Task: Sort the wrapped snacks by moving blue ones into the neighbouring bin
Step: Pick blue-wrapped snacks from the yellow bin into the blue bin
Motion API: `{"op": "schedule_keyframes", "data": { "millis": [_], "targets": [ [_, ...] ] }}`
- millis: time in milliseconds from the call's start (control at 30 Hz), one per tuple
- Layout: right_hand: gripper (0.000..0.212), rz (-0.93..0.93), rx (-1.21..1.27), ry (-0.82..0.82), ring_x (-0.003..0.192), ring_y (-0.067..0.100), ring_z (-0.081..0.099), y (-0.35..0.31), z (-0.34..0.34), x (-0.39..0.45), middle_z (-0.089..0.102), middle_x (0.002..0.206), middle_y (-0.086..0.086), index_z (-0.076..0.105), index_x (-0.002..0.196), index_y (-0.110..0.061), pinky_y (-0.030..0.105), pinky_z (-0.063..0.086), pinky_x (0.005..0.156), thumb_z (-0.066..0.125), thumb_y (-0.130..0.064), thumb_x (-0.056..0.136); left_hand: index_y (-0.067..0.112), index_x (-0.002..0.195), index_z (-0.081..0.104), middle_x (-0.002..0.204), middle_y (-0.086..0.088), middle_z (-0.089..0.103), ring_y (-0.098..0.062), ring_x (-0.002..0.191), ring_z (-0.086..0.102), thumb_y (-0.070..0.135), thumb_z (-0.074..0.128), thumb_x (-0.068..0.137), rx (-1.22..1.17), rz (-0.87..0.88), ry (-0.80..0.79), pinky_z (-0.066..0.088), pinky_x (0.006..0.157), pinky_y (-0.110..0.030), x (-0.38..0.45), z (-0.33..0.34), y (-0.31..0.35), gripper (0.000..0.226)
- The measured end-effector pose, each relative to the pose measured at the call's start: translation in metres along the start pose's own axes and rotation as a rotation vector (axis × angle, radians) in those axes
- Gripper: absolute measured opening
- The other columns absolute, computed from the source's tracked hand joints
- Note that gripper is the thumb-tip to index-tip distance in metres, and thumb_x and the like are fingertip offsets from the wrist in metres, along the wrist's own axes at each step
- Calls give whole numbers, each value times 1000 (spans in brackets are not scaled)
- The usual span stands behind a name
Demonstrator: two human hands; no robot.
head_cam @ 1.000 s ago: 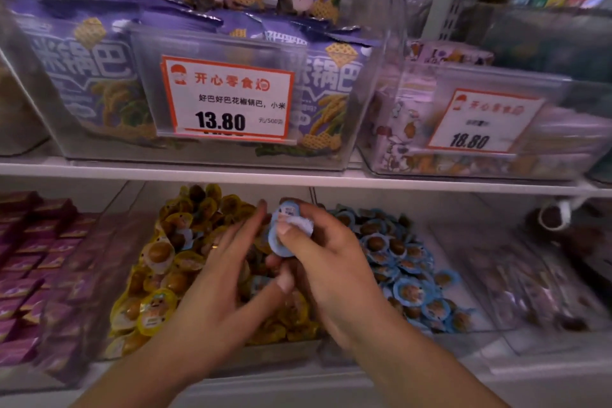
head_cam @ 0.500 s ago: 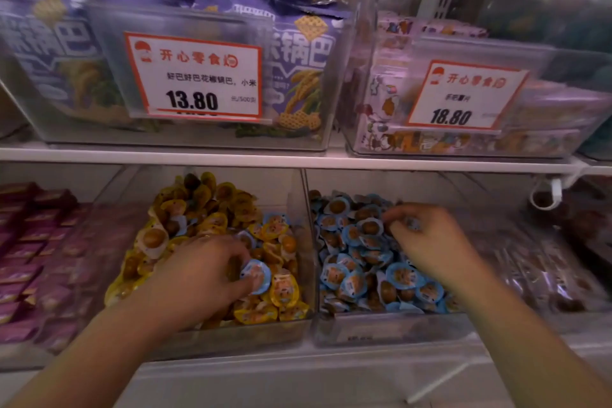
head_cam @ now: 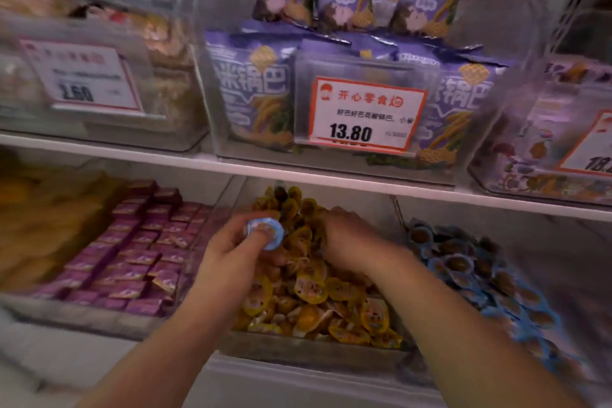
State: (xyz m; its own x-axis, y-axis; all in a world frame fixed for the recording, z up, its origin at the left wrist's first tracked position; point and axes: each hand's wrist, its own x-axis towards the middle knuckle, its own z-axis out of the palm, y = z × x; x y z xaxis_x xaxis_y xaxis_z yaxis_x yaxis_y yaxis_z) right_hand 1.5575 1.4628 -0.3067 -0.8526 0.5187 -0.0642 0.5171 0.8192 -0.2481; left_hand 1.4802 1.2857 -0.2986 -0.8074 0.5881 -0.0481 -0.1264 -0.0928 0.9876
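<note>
My left hand [head_cam: 231, 252] pinches a round blue wrapped snack [head_cam: 265, 231] above the left side of the yellow snack bin [head_cam: 311, 346]. That clear bin holds a heap of yellow wrapped snacks [head_cam: 318, 288]. My right hand [head_cam: 351, 242] reaches down into the yellow heap near its back, fingers buried among the wrappers; whether it holds one is hidden. To the right stands the neighbouring bin of blue wrapped snacks [head_cam: 473, 275].
A bin of purple wrapped bars [head_cam: 132, 252] sits left of the yellow one. The white shelf edge [head_cam: 298, 175] runs just above the hands, carrying clear bins with purple snack bags [head_cam: 258, 93] and price tags [head_cam: 364, 114].
My right hand has come back from the blue bin into the yellow heap. My left hand has lifted a blue snack up out of the yellow bin. The view has swung left.
</note>
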Motion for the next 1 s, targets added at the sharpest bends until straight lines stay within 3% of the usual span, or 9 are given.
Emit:
{"op": "schedule_keyframes", "data": {
  "millis": [100,200,333,467,633,700,800,1000],
  "targets": [
    [39,122,-140,-251,114,35,61,13,20,30,60,130,15,60,125,-19,37,51,92,55,-38,91,10,99,71,83,-17,73,-29,61,62,9,57,95,-134,-93,-13,46,48,-30,-3,-8,3,15],
    [39,100,-203,-275,112,32,62,18,24,30,63,128,11,63,120,-23,39,53,94,53,-41,87,11,96,70,75,-15,69,-28,56,57,9,56,95,-163,-96,-37,39,41,-26,-3,-11,4,14],
    [41,49,-88,-282,111,24,63,10,15,19,66,123,4,65,117,-28,37,52,95,57,-49,82,13,99,70,87,-21,72,-27,58,59,12,57,96,-182,-105,-65,40,46,-28,-5,-12,8,13],
    [35,10,-22,-245,110,21,61,-2,13,13,65,121,3,62,114,-28,32,51,92,59,-48,86,12,102,70,90,-16,74,-22,59,65,14,56,97,-196,-90,-101,47,52,-31,-8,-24,12,15],
    [44,30,18,-228,120,22,56,-8,18,14,59,134,4,57,127,-25,20,35,86,65,-46,89,7,100,64,71,-3,72,-21,50,60,8,52,97,-223,27,-36,46,44,-28,-10,-40,18,13],
    [44,74,76,-231,119,21,58,-8,16,12,61,129,2,59,128,-26,21,39,88,68,-41,87,8,98,66,67,-1,70,-17,51,59,9,52,98,-199,68,-4,46,42,-27,-12,-45,17,14],
    [26,112,185,-115,106,21,64,-3,18,9,68,112,2,67,111,-26,28,51,88,71,-33,86,11,96,68,68,-1,68,-17,53,58,12,54,97,-186,84,31,46,44,-26,-10,-50,15,14],
    [26,184,316,-20,98,17,63,7,10,0,67,108,1,65,98,-30,32,54,88,80,-24,78,25,88,71,63,-4,67,-17,54,57,18,56,96,-151,91,36,45,45,-28,-4,-48,12,18]
  ]
}}
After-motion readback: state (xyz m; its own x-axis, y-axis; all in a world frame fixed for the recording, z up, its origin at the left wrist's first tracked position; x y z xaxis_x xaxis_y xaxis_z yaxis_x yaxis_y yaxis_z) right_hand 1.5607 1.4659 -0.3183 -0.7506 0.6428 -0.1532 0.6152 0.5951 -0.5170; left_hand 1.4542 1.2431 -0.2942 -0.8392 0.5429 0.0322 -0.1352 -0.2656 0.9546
